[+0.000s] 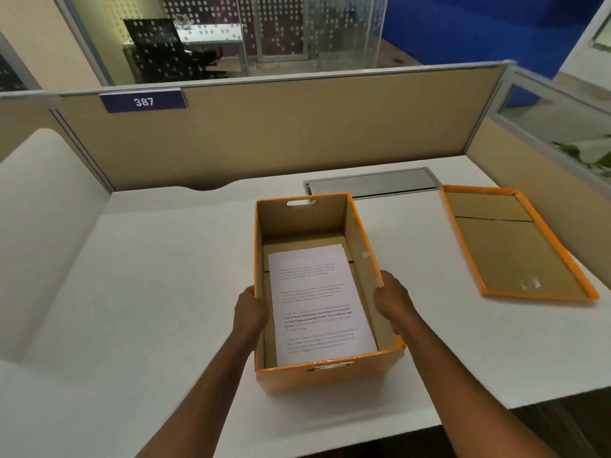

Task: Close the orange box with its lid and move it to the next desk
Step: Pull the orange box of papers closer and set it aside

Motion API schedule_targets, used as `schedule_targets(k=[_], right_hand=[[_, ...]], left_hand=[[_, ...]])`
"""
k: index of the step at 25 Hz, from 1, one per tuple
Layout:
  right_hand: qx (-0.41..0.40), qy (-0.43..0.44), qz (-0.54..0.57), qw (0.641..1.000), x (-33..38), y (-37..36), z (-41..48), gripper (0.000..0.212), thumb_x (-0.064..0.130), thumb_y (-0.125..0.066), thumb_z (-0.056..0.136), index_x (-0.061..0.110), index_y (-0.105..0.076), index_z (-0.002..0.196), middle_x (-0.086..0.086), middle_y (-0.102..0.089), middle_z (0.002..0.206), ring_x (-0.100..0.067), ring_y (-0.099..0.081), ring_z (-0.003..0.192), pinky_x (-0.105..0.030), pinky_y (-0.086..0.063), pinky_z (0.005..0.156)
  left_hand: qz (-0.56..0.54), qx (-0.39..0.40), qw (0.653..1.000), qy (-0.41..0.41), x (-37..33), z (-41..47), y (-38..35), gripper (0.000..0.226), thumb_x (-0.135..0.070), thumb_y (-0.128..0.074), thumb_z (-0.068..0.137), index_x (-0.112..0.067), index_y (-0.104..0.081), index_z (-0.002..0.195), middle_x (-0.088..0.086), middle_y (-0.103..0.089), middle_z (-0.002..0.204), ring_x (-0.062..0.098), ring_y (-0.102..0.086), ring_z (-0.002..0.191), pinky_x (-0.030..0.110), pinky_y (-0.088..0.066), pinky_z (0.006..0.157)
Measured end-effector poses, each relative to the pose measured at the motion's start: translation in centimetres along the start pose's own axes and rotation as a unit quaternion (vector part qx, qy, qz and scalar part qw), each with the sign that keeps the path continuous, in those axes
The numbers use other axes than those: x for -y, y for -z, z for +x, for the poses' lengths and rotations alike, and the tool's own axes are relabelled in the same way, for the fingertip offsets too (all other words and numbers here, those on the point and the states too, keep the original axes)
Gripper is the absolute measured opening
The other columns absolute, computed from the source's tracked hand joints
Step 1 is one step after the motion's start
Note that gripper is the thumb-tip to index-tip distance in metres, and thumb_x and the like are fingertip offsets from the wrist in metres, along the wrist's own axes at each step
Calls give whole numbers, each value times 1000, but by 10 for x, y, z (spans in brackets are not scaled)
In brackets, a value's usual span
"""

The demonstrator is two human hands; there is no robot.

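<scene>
- Open orange cardboard box (325,378): it stands upright near the front edge of the white worktop (158,276), about midway along it, with its mouth facing up and its lid off.
- Long axis: it runs from the front edge towards the rear partition, turned slightly so the far end leans left. One cut-out handle slot shows in each short end wall.
- Contents: a single printed white paper sheet (319,302) lies flat on the box floor, aligned with the long axis.
- My left hand (251,314): it is pressed against the outside of the left long wall, fingers wrapped over the rim; my right hand (391,304) mirrors it on the right long wall. Both hands clasp the box between them.
- Flat orange-edged cardboard lid (515,246): it lies upturned near the right edge of the worktop, well apart from the box, its long axis roughly parallel to the box's.
- Handling, as I judge it: the box should be light and fairly stiff, though the thin walls may bow inwards under a squeeze. The end slots look the firmest hold for carrying.
- The lid should be light and somewhat flexible; I would take it by its two long edges, turn it over and align it.
</scene>
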State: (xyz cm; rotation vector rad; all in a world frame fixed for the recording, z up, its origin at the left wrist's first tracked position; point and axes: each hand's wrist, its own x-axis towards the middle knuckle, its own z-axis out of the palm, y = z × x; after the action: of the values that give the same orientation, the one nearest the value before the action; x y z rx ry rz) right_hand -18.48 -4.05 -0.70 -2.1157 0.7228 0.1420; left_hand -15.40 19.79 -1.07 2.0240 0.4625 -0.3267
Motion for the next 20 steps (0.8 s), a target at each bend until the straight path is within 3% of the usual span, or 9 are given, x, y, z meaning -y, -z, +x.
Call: schedule_targets(k=[2, 5, 7, 10, 12, 14, 16, 18, 20], right_hand=[[-10, -6, -11, 1000, 1, -3, -2, 37, 11, -39, 95, 15, -44, 131, -6, -58, 107, -18, -51, 82, -20, -35, 50], [-14, -13, -22, 1000, 3, -3, -2, 35, 10, -36, 94, 14, -45, 128, -4, -55, 97, -21, -53, 83, -27, -42, 59], [-14, -16, -27, 999, 5, -3, -5, 37, 10, -35, 93, 14, -44, 129, -7, -57, 102, -23, -54, 86, -32, -44, 66], [-13, -18, -27, 999, 5, -2, -9, 40, 11, -33, 91, 14, -43, 130, -5, -55, 102, -22, -51, 85, -29, -41, 64], [-17, -19, -13, 1000, 5, -2, -9, 36, 14, -35, 91, 13, -46, 125, -2, -53, 95, -20, -51, 80, -25, -37, 55], [-33, -30, 22, 999, 3, -2, -8, 32, 21, -41, 92, 9, -50, 120, -2, -55, 94, -17, -52, 75, -24, -35, 51], [-44, -35, 64, 996, -1, -2, -5, 38, 29, -46, 92, 7, -51, 123, -6, -60, 103, -15, -54, 76, -24, -37, 53], [-36, -34, 88, 995, -8, 2, 0, 49, 37, -48, 91, 10, -45, 132, -9, -57, 124, -21, -56, 95, -26, -41, 68], [-15, -41, 114, 992, -14, 11, 6, 54, 42, -48, 90, 13, -41, 136, -9, -49, 137, -26, -51, 117, -30, -39, 81]], left_hand=[[-6, 8, 1000, -3, 3, 1, 1, 26, -6, -42, 96, -1, -55, 118, 24, -63, 117, 37, -64, 94, 43, -55, 77], [2, 8, 1000, 8, 2, 4, -1, 35, -5, -44, 95, 0, -49, 129, 25, -57, 129, 43, -59, 113, 50, -52, 93], [13, 8, 1000, 12, 3, 7, -3, 38, -5, -44, 94, 1, -47, 131, 26, -55, 132, 44, -57, 116, 53, -51, 95], [16, 0, 1000, 17, 6, 5, -4, 39, -7, -44, 94, 3, -44, 132, 23, -56, 129, 36, -63, 102, 40, -58, 77], [21, -27, 999, 8, 3, 0, -1, 44, -13, -51, 93, 5, -41, 132, 22, -56, 127, 30, -61, 96, 31, -52, 67], [72, -76, 993, -46, 2, -5, 0, 57, -27, -58, 91, 6, -40, 133, 24, -52, 134, 37, -55, 116, 40, -49, 89], [169, -127, 968, -133, -1, -12, -2, 64, -36, -58, 90, 6, -40, 135, 26, -45, 142, 41, -39, 134, 47, -35, 111], [222, -159, 941, -198, -7, -22, -9, 65, -40, -55, 91, 1, -39, 139, 23, -36, 151, 38, -24, 143, 50, -24, 117], [201, -159, 943, -211, -20, -32, -20, 60, -40, -51, 93, -7, -39, 142, 15, -30, 155, 33, -20, 146, 49, -24, 117]])
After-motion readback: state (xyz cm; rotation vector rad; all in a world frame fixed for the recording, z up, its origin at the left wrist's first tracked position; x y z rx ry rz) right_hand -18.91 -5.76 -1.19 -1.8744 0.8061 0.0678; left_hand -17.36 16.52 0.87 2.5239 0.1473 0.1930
